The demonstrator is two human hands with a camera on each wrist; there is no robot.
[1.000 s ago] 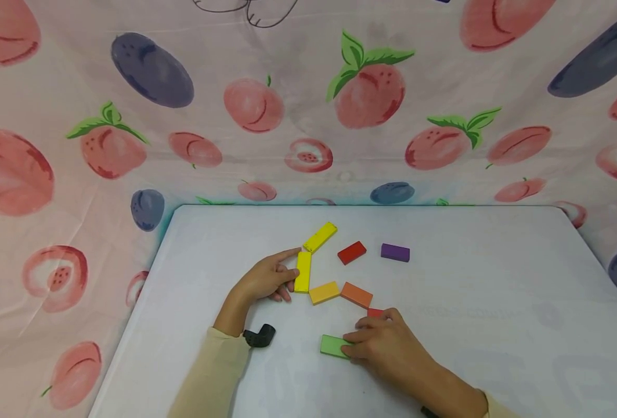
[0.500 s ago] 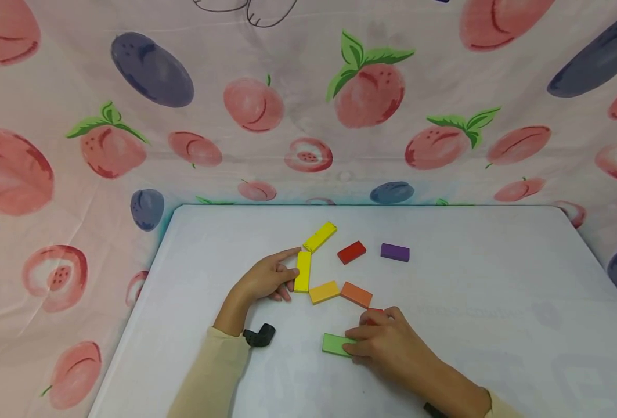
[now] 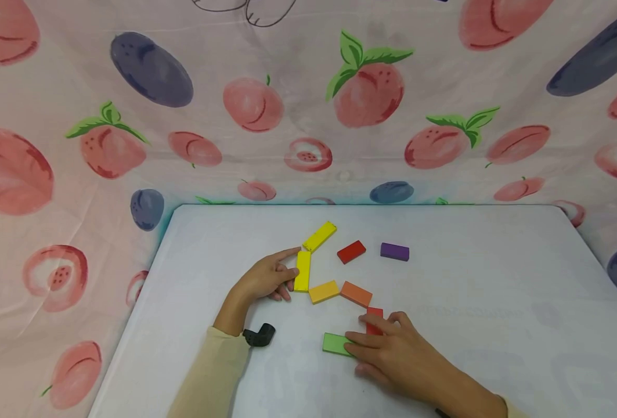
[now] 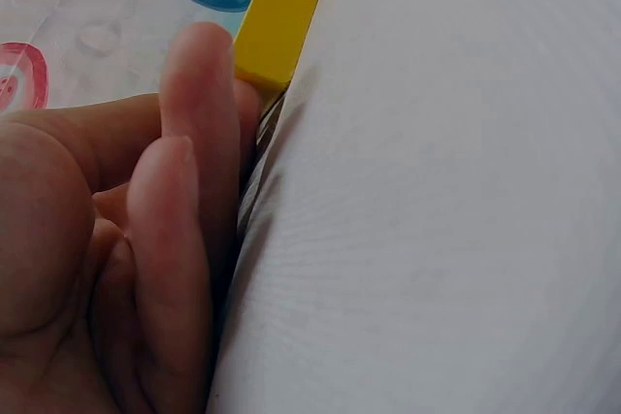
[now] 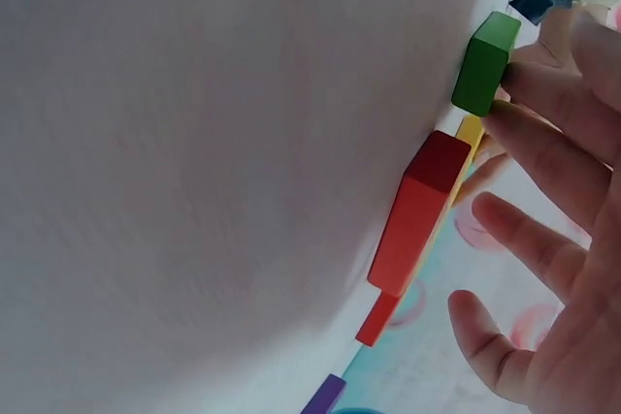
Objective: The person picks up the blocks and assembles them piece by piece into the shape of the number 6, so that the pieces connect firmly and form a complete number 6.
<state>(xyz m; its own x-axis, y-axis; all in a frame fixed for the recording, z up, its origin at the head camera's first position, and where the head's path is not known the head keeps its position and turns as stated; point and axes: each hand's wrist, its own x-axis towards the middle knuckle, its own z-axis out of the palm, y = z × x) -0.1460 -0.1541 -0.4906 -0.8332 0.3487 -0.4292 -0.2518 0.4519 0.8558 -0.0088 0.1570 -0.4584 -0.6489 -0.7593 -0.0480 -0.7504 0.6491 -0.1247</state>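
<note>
From my remote seat, I'm watching the green block (image 3: 334, 343) lying on the near part of the counter (image 3: 496, 267), its long axis running left to right. Its visible end is pointing left and slightly far, while its right end is hiding under the right hand (image 3: 397, 357). That hand is spreading its loosely extended fingers, two of them touching the green block without wrapping it.

The red block (image 3: 375, 313) is standing just beside, at the right, its long side running near to far (fingers are crossing its near part). Over left, the left hand (image 3: 263, 281) is touching the yellow block (image 3: 302, 277) with relaxed fingertips; that block is pointing far, leaning slightly right.

Compared with half a second ago, I'm seeing the right fingers fanning wider, uncovering more red, while the left hand is staying put.
</note>
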